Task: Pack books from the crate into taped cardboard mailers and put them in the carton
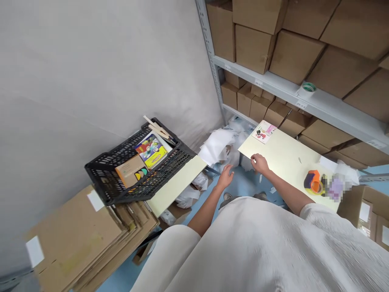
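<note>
My left hand (225, 177) hangs over the gap between two pale tabletops, its fingers apart and holding nothing. My right hand (259, 164) is loosely curled at the near left corner of the right tabletop (282, 156); I see nothing in it. Beyond that hand, a white booklet with red and pink print (263, 132) lies at the tabletop's far corner. To the left, a black plastic crate (106, 190) holds a colourful yellow and purple book (152, 150), a brown box with an orange edge (131, 170) and several thin items at its far end.
Tape rolls (314, 183) lie on the right tabletop beside a blurred purple item (336, 187). Flattened cardboard (82, 239) is stacked at left. Metal shelving (261, 81) holds several cartons and a green-and-white tape roll (307, 89). White crumpled wrapping (215, 144) fills the corner; an open carton (354, 207) stands right.
</note>
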Demonstrator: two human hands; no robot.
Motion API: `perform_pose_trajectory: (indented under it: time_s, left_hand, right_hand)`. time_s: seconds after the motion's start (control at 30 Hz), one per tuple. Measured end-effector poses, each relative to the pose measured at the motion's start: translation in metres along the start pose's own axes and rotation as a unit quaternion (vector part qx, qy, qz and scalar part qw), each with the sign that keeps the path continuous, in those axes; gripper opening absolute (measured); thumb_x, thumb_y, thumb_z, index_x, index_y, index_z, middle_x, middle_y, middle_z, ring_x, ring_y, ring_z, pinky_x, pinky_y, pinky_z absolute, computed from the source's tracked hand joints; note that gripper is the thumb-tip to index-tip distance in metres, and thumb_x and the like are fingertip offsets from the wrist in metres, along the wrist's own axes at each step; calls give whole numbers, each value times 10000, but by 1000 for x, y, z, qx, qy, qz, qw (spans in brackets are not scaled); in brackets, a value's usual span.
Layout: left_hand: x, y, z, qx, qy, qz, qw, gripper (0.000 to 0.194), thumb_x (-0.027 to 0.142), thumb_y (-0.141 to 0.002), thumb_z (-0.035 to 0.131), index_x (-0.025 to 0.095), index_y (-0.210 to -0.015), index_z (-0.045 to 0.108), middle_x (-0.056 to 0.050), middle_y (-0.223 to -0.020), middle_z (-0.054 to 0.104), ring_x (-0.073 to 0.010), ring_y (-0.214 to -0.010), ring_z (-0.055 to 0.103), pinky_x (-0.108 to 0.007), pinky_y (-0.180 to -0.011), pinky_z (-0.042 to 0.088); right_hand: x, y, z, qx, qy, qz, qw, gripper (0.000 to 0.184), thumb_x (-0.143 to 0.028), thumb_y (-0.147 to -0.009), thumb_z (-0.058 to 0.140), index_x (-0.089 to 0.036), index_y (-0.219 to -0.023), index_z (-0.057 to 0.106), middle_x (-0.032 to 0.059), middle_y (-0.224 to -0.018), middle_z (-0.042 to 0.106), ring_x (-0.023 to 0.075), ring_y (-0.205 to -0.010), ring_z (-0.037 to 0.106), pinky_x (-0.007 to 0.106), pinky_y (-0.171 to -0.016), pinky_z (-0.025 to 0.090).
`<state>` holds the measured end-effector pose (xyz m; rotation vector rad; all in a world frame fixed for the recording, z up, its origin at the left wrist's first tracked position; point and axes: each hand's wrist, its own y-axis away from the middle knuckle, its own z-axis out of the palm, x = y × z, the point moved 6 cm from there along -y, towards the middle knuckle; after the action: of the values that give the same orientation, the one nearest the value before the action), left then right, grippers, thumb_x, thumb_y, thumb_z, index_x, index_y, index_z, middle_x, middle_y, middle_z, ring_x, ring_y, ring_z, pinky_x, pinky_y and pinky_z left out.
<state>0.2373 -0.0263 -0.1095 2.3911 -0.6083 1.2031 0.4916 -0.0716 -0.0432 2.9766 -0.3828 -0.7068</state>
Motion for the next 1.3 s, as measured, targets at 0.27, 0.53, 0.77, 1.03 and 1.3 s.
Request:
perform_pose_trajectory:
  time_s: [0.27,0.53,0.77,1.03,1.3]
  left_hand:
    - [-36,-14,-47,4,15,-26,1000,520,197,-975,586,225,-1492,642,-151,-1606,592,-306,-1518,558,-533,-1251,483]
    - [-53,-66,-60,39,27,-67,997,512,198,-983,569,215,-1490,641,-143,-1619,584,-299,-1548,530,-529,-1330,396]
    - [-83,-153,-55,75,74,-158,982,485,213,-986,578,222,-1467,647,-137,-1629,568,-297,-1570,505,-504,-1338,393]
    - [-175,-249,-19,118,118,-234,958,495,204,-967,616,233,-1459,655,-134,-1618,579,-314,-1579,497,-516,-1350,388]
    - [-277,-323,40,84,90,-252,960,567,197,-961,607,195,-1528,611,-160,-1660,538,-363,-1598,453,-562,-1361,357]
  right_hand:
    - [-58,-50,34,-21,-19,-20,999,221,-245,-1021,544,-203,-1118,738,128,-1139,747,276,-1055,669,373,-967,487]
    - [-66,-162,57,-46,-46,-75,995,260,-267,-1005,541,-190,-1153,740,134,-1148,738,277,-1030,671,403,-1014,517]
    - [-40,-297,104,-113,-58,-79,989,255,-264,-982,543,-203,-1132,740,120,-1141,732,260,-987,687,395,-1006,543]
    - [15,-423,212,-178,-55,-25,982,251,-257,-945,566,-209,-1127,732,112,-1138,741,257,-980,698,404,-988,564]
    - [82,-493,334,-206,-36,87,974,269,-275,-907,635,-203,-1148,731,115,-1123,747,278,-1082,690,413,-1029,553]
